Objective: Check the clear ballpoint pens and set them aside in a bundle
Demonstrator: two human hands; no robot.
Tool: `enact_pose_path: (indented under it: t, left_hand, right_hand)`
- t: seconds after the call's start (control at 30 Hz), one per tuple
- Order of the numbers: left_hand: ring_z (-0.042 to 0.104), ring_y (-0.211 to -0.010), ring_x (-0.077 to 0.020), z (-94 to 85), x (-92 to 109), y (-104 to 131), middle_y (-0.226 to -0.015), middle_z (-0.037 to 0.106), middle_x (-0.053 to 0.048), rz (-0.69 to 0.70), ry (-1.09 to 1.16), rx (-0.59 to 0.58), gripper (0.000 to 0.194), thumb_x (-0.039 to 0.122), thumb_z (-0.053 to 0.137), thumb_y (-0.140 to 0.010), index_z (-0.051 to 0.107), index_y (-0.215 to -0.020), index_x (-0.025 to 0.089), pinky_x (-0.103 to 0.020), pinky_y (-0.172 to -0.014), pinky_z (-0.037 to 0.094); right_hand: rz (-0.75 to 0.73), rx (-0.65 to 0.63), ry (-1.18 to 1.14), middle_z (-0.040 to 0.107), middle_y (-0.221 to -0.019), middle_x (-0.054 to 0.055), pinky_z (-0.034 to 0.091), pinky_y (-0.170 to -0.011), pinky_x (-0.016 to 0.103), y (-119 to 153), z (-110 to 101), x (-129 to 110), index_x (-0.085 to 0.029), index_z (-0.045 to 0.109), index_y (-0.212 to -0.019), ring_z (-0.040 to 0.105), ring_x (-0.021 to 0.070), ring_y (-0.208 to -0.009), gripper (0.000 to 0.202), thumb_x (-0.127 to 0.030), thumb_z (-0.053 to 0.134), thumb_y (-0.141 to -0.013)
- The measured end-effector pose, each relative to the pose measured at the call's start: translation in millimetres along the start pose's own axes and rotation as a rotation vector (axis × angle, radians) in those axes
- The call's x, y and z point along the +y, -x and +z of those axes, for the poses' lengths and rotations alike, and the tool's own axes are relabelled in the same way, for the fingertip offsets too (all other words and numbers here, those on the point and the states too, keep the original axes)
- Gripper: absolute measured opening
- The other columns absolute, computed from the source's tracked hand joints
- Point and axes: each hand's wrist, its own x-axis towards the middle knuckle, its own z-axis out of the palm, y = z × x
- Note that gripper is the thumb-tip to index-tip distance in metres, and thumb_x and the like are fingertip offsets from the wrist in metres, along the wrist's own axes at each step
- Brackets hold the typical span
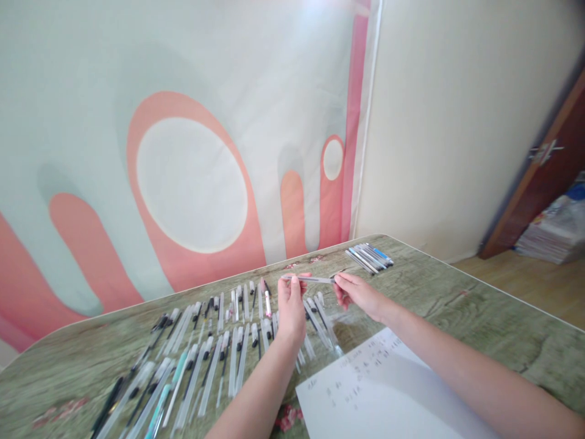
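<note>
Pale green and coral shapes with white ovals cover a printed backdrop (192,183) that hangs behind the table, its edge meeting a plain cream wall (425,128). To the right stands a reddish-brown door (546,164) with a metal handle (546,150), and beside it on the wood-look floor (516,286) sits a stack of papers or bags (555,231), too blurred to make out. The table (484,317) has a green-brown, wood-grain top with small reddish floral marks and rounded far corners. Pens and clear pen parts (210,372) lie spread in rough rows over its left and middle, most with black or clear ends, a few teal. Near the far right corner, a small group of pens (369,258) lies close together, one with blue on it. A white sheet (365,390) with rows of handwriting lies at the near edge, partly under the right forearm. Above the table, between the two hands, a slim, clear pen (315,280) is held nearly level. The left hand (292,305) has its thumb and fingers closed on one end; the right hand (359,292) pinches the other end between thumb and fingertips, the remaining fingers curled beneath.
</note>
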Motion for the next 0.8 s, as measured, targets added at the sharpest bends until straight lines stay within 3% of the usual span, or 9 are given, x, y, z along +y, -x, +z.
enact_pose_path:
  t: [0.1,0.17,0.27,0.33,0.4,0.47,0.57,0.7,0.8]
  left_hand:
    - [0.051,-0.071,-0.0109,-0.6,4.2,-2.5,-0.091,0.062,-0.004,0.021,0.005,-0.011,0.019,0.038,0.047,-0.082,0.048,-0.085,0.020,-0.025,-0.074,0.039]
    - [0.051,-0.072,-0.0104,-2.1,7.4,-6.1,-0.092,0.062,-0.005,0.023,0.017,0.007,0.019,0.038,0.047,-0.081,0.048,-0.085,0.019,-0.025,-0.074,0.039]
    - [0.052,-0.070,-0.0093,-5.6,12.4,-13.3,-0.093,0.063,-0.004,0.014,0.064,0.065,0.019,0.038,0.049,-0.080,0.047,-0.085,0.019,-0.024,-0.072,0.039]
    - [0.052,-0.070,-0.0091,-7.8,15.1,-17.3,-0.092,0.063,-0.004,0.015,0.085,0.099,0.018,0.037,0.050,-0.080,0.047,-0.083,0.019,-0.023,-0.071,0.039]
    - [0.053,-0.070,-0.0093,-8.9,16.5,-19.3,-0.091,0.063,-0.004,0.019,0.089,0.109,0.018,0.037,0.049,-0.080,0.047,-0.083,0.019,-0.023,-0.070,0.039]
    - [0.052,-0.069,-0.0090,-9.0,16.6,-19.2,-0.091,0.063,-0.004,0.013,0.080,0.104,0.017,0.036,0.049,-0.080,0.047,-0.083,0.019,-0.023,-0.070,0.039]
    - [0.051,-0.066,-0.0086,-7.9,15.3,-17.2,-0.092,0.063,-0.004,-0.007,0.063,0.096,0.018,0.037,0.050,-0.080,0.047,-0.083,0.019,-0.023,-0.069,0.038]
    - [0.051,-0.066,-0.0091,-6.9,14.4,-15.9,-0.090,0.063,-0.004,-0.023,0.065,0.094,0.020,0.038,0.051,-0.079,0.046,-0.083,0.019,-0.024,-0.069,0.038]
    - [0.051,-0.066,-0.0089,-6.8,14.8,-16.5,-0.090,0.063,-0.004,-0.020,0.079,0.097,0.020,0.037,0.051,-0.078,0.046,-0.083,0.019,-0.024,-0.068,0.038]
  right_hand:
    - [0.093,-0.036,-0.146,0.048,-0.061,-0.003,0.038,-0.043,0.020,0.0,3.5,-3.6,-0.018,0.045,-0.070,0.047,0.0081,-0.049,0.034,-0.050,0.045,-0.080]
    - [0.106,-0.037,-0.119,0.051,-0.064,-0.002,0.040,-0.044,0.021,1.8,5.3,-8.3,-0.018,0.046,-0.074,0.049,0.0090,-0.051,0.036,-0.053,0.040,-0.081]
    - [0.054,-0.058,0.198,0.057,-0.069,0.002,0.044,-0.051,0.026,18.7,8.5,-16.1,-0.018,0.051,-0.078,0.054,0.0131,-0.058,0.038,-0.052,0.036,-0.084]
    - [-0.036,-0.115,0.545,0.062,-0.077,0.005,0.047,-0.065,0.033,43.9,11.5,-17.4,-0.020,0.058,-0.082,0.057,0.0180,-0.070,0.031,-0.046,0.043,-0.082]
    - [-0.142,-0.099,0.812,0.063,-0.098,0.009,0.043,-0.082,0.042,77.2,14.0,-12.5,-0.024,0.061,-0.098,0.057,0.0253,-0.091,0.028,-0.042,0.051,-0.079]
    - [-0.176,-0.102,0.988,0.051,-0.124,0.012,0.035,-0.094,0.048,111.2,13.9,-1.2,-0.025,0.049,-0.122,0.046,0.0321,-0.112,0.050,-0.044,0.054,-0.076]
    - [-0.148,-0.143,1.140,0.029,-0.140,0.010,0.029,-0.100,0.052,147.1,4.8,22.0,-0.025,0.030,-0.136,0.030,0.0340,-0.125,0.066,-0.050,0.049,-0.077]
    - [-0.083,-0.172,1.220,0.016,-0.143,0.005,0.027,-0.103,0.051,158.8,-22.9,45.3,-0.028,0.007,-0.137,0.021,0.0305,-0.129,0.070,-0.050,0.042,-0.081]
    - [-0.043,-0.166,1.228,0.009,-0.144,0.002,0.021,-0.106,0.050,155.2,-50.3,50.6,-0.028,0.003,-0.137,0.014,0.0287,-0.130,0.068,-0.048,0.040,-0.083]
